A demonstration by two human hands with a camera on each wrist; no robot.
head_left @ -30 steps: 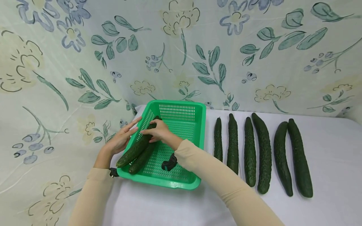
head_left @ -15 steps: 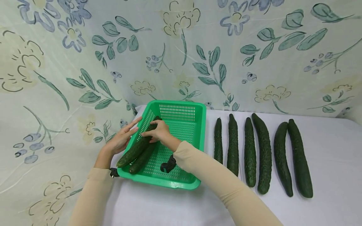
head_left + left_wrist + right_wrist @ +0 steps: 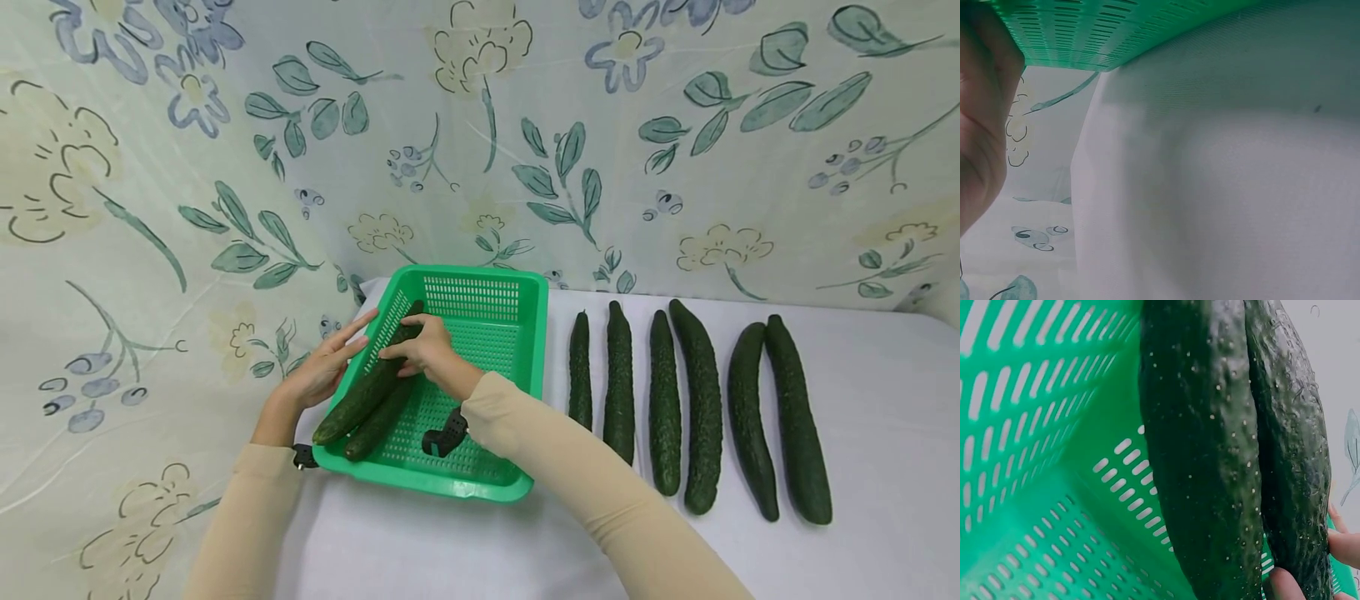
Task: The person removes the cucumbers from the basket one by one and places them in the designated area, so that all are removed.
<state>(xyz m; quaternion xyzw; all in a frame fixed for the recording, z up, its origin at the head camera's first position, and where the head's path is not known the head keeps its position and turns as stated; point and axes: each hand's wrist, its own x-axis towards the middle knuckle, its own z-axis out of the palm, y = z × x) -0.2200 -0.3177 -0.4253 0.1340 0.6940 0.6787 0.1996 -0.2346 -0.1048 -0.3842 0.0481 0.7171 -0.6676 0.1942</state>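
Two dark green cucumbers lie side by side along the left wall of a green plastic basket (image 3: 420, 486) in the head view. My right hand (image 3: 432, 346) grips the left cucumber (image 3: 352, 408) nearer its far end, thumb and fingers on either side. In the right wrist view the fingertips pinch this cucumber (image 3: 1291, 425), and the other cucumber (image 3: 1197, 425) lies close against it. My left hand (image 3: 322, 372) rests along the outside of the basket's left wall, fingers fairly straight. In the left wrist view the left hand (image 3: 984, 125) is partly cut off beside the basket.
Several cucumbers (image 3: 702, 408) lie in a row on the white tablecloth (image 3: 870, 433), right of the basket; my right forearm covers the near ends of some. A floral cloth (image 3: 480, 192) hangs behind and to the left. Black wrist cameras (image 3: 447, 433) sit on both wrists.
The right hand and the cucumber in its grip have shifted very slightly toward the far end of the basket. The left hand and basket look still.
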